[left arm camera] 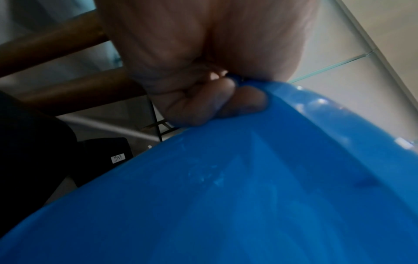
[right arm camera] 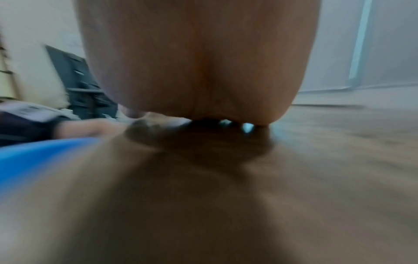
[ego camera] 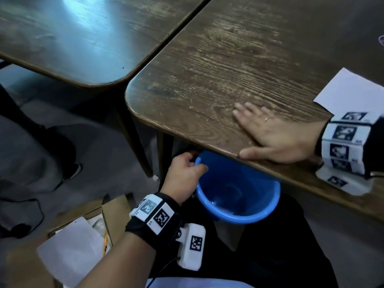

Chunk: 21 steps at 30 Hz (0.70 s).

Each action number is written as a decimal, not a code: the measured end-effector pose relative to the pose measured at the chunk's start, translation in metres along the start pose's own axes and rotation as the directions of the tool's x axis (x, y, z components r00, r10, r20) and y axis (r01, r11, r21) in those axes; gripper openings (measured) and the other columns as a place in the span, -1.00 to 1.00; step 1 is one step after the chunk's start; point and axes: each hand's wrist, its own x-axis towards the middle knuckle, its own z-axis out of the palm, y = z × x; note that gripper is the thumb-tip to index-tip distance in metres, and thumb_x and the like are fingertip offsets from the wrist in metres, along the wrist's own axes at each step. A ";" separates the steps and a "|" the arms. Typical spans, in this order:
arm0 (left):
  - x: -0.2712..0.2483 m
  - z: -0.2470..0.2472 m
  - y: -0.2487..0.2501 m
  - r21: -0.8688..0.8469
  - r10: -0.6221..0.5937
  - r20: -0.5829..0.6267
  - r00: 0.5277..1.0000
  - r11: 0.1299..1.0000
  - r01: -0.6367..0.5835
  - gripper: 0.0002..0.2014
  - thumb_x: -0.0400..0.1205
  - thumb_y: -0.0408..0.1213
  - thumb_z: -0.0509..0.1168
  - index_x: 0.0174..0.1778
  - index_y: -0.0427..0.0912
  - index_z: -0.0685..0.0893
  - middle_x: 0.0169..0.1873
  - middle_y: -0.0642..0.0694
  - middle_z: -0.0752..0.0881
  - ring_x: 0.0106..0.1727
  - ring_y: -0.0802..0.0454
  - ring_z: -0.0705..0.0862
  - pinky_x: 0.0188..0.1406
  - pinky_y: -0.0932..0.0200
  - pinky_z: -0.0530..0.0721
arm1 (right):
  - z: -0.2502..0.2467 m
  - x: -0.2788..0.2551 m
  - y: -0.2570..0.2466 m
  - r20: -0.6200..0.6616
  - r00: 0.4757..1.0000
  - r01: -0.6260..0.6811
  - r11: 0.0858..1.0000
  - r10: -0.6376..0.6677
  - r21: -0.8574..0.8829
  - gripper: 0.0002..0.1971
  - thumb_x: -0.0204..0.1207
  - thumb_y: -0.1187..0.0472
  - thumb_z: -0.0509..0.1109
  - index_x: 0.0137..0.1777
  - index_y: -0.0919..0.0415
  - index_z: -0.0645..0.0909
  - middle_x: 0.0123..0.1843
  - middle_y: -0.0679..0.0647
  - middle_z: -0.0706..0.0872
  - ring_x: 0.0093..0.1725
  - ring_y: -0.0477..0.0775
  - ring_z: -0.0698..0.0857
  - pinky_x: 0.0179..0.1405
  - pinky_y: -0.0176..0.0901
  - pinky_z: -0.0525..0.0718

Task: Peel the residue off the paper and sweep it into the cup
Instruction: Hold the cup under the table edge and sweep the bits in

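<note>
A blue plastic cup (ego camera: pixel 239 196) hangs just below the near edge of the brown wooden table (ego camera: pixel 239 59), partly tucked under it. My left hand (ego camera: pixel 185 175) grips its rim, thumb inside and fingers outside; the left wrist view shows my left hand (left arm camera: pixel 214 100) curled over the cup (left arm camera: pixel 226 196) rim. My right hand (ego camera: pixel 268 132) lies flat on the table with straight fingers, thumb along the edge above the cup. Small specks of residue (ego camera: pixel 212 117) dot the wood by the fingertips. A white paper (ego camera: pixel 349 88) lies at the far right behind my wrist. The right wrist view is blurred.
A second wooden table (ego camera: pixel 83 38) stands to the left across a narrow gap. On the floor at lower left sits an open cardboard box (ego camera: pixel 83 231) with white sheets. A dark shoe (ego camera: pixel 70 173) and a cable lie on the grey floor.
</note>
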 end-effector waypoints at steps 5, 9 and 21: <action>0.001 0.005 -0.002 -0.021 0.015 0.050 0.999 1.000 -0.014 -0.87 0.62 -0.61 0.34 -0.10 -0.30 0.67 -0.41 -0.14 0.79 -0.38 -0.05 0.79 -0.38 0.12 0.73 | 0.016 -0.025 -0.046 0.089 0.980 0.187 0.980 -0.181 -0.070 0.06 0.43 -0.59 -0.19 0.63 0.03 -0.65 0.59 -0.08 -0.74 0.53 -0.16 -0.72 0.58 -0.07 -0.57; 0.000 0.002 0.000 -0.016 0.024 0.045 0.999 1.000 -0.024 -0.84 0.63 -0.62 0.32 -0.13 -0.28 0.66 -0.43 -0.15 0.78 -0.44 -0.01 0.75 -0.48 0.17 0.66 | 0.002 -0.030 -0.043 0.092 0.960 0.263 0.964 -0.266 0.049 -0.03 0.49 -0.53 -0.14 0.69 -0.06 -0.53 0.63 -0.23 -0.64 0.56 -0.34 -0.62 0.57 -0.30 -0.50; -0.002 -0.004 0.002 -0.041 0.017 0.024 1.000 0.999 -0.016 -0.85 0.64 -0.61 0.31 -0.04 -0.29 0.67 -0.42 -0.23 0.72 -0.48 -0.08 0.67 -0.54 0.18 0.59 | 0.006 -0.008 -0.027 0.042 0.995 0.089 0.993 -0.086 -0.082 0.08 0.34 -0.68 -0.31 0.61 -0.03 -0.67 0.63 -0.06 -0.69 0.58 -0.09 -0.68 0.66 0.08 -0.48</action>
